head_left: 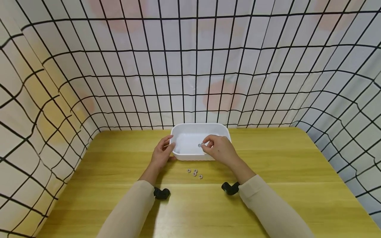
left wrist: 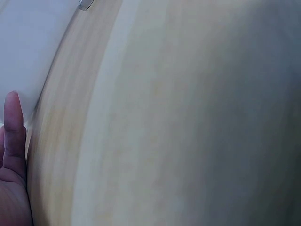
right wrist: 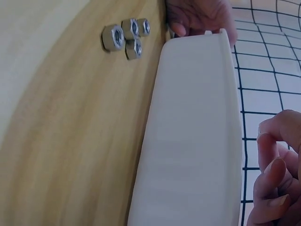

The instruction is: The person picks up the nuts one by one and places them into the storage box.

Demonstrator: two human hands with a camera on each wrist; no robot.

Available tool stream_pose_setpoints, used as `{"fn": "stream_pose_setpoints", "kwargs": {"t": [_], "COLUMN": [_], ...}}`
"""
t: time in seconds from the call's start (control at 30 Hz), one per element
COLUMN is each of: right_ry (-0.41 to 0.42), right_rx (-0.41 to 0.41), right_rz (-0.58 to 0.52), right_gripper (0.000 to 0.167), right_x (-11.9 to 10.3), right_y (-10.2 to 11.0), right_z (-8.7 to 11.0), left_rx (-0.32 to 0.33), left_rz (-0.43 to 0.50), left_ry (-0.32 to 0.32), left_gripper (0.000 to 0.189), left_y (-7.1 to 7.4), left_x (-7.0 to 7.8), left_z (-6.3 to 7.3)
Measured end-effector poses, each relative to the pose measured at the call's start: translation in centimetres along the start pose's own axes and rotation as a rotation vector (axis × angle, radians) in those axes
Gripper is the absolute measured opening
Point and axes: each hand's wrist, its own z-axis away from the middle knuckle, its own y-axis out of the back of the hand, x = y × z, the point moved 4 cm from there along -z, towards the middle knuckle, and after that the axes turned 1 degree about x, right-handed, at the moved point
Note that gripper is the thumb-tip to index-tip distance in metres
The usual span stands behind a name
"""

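Observation:
A white plastic tray stands on the wooden table. My left hand holds its left end, the thumb over the rim and other fingers along the outside. In the left wrist view, a finger of the left hand lies against the tray wall. Over the tray's right half, my right hand pinches a small metal hex nut between thumb and forefinger. Another nut shows just left of those fingertips. Several hex nuts lie on the table before the tray.
Black wire grid panels rise behind the table and along both sides, with pale cloth beyond them. Black fittings sit at both sleeve cuffs.

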Motion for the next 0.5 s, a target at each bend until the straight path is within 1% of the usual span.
{"fn": "stream_pose_setpoints", "kwargs": {"t": [0.23,0.5], "right_ry": [-0.007,-0.034], "right_rx": [-0.025,-0.053], "right_rz": [0.000,0.001], "right_gripper": [0.016,0.017], "right_x": [0.0,0.3], "right_y": [-0.5,-1.3], "right_z": [-1.9,-3.2], "left_rx": [0.012,0.005], "left_rz": [0.006,-0.003], "left_ry": [-0.004,-0.002], "left_gripper": [0.043,0.042], "left_y": [0.0,-0.1], "left_x": [0.1,-0.1], "left_z": [0.0,0.2]}}
